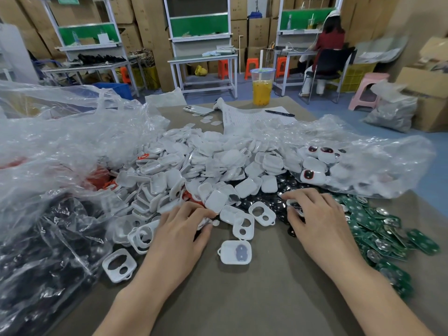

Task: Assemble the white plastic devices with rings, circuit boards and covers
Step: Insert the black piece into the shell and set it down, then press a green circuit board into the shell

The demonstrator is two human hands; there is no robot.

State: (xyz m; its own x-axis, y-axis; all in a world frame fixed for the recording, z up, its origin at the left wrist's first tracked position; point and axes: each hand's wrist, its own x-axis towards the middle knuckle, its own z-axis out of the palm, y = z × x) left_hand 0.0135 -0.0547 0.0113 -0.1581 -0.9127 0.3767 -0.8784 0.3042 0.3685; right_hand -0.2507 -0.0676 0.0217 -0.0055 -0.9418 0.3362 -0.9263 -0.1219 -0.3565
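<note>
The left hand (179, 236) pinches a white shell (204, 221) at its curled fingertips: probably light, stiff, slick plastic, best gripped by the rims. The right hand (315, 221) curls its fingers over black rings (266, 196), grip unclear; circuit boards (378, 229) lie just right.

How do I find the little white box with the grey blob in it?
Look at the brown table, in the bare patch between the left hand and the right hand, nearer than the big white pile. One white box lies there alone. Unlike the white frames beside it, which have open holes, it holds a grey blob.
</note>
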